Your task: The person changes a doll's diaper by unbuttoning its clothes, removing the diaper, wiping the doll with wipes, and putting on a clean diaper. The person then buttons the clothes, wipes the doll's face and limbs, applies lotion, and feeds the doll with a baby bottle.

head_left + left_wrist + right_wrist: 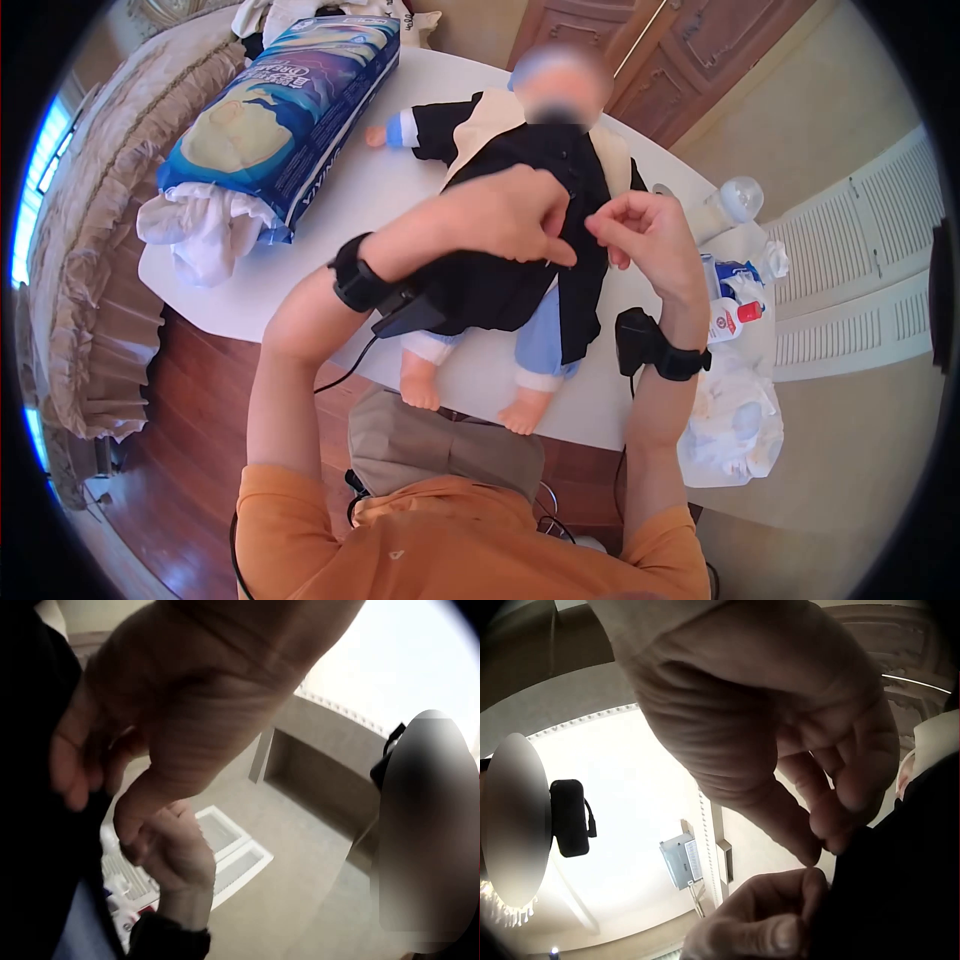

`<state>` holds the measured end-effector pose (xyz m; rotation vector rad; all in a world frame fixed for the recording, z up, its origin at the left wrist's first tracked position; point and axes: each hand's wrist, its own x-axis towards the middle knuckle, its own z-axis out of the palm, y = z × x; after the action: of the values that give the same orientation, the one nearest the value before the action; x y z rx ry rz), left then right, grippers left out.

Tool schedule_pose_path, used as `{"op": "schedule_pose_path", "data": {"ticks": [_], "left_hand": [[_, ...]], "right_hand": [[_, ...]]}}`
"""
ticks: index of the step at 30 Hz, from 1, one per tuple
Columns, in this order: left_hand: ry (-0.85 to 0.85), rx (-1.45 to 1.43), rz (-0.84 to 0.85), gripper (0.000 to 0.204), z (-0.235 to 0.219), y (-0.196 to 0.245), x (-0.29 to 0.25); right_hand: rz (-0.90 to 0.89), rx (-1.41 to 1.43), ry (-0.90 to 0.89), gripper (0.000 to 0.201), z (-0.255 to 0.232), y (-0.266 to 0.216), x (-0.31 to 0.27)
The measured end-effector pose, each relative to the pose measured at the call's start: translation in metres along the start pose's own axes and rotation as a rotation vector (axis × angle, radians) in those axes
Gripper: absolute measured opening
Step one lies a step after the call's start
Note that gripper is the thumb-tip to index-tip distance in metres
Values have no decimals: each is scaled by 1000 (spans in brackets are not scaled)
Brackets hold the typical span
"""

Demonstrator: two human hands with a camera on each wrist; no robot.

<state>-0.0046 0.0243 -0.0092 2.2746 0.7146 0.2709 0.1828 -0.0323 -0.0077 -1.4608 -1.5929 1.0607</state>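
Note:
A doll lies on its back with a black garment point(490, 290) over its body and light blue trousers point(540, 335) below it. Over the garment's middle is the left hand point(515, 215), fingers bent down towards the black cloth point(37, 825); in the left wrist view point(172, 712) its thumb stands apart from the fingers, and whether cloth lies in its grasp is unclear. Facing it, the right hand point(655, 240) pinches at the edge of the garment point(907, 862); in the right wrist view its thumb and fingertips point(829, 844) come together there.
At the left of the white table point(200, 300) lies a large blue diaper pack point(285, 120), with white cloth point(205, 230) at its near end. To the right are a clear bottle point(740, 200), a red-capped white bottle point(725, 320) and a plastic bag point(735, 430).

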Motion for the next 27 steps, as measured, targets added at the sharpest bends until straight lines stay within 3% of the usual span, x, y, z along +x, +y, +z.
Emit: {"op": "schedule_pose_path", "data": {"ticks": [3, 5, 12, 15, 17, 18, 20, 21, 23, 27], "left_hand": [[64, 124, 14, 37, 20, 2, -2], [251, 309, 90, 40, 30, 0, -2], [185, 349, 84, 31, 32, -5, -7], [318, 365, 128, 28, 41, -16, -3], [402, 153, 51, 27, 40, -17, -4], [395, 161, 54, 27, 39, -15, -7], [401, -111, -40, 23, 37, -12, -14], [392, -104, -39, 23, 36, -13, -17], [395, -387, -102, 16, 37, -13, -21], [431, -453, -107, 16, 38, -9, -31]], "right_hand": [[38, -95, -106, 13, 6, 3, 0], [65, -129, -88, 12, 14, 6, 0], [93, -285, 6, 11, 25, 3, -5], [32, -281, 18, 11, 29, 11, -7], [10, -283, 56, 11, 30, 12, -8], [16, -237, 76, 11, 31, 12, -9], [21, -179, 105, 12, 32, 9, -13], [48, -41, 81, 12, 30, 3, -17], [77, 105, 60, 11, 32, -3, -22], [63, 122, 148, 11, 47, -1, -23]]}}
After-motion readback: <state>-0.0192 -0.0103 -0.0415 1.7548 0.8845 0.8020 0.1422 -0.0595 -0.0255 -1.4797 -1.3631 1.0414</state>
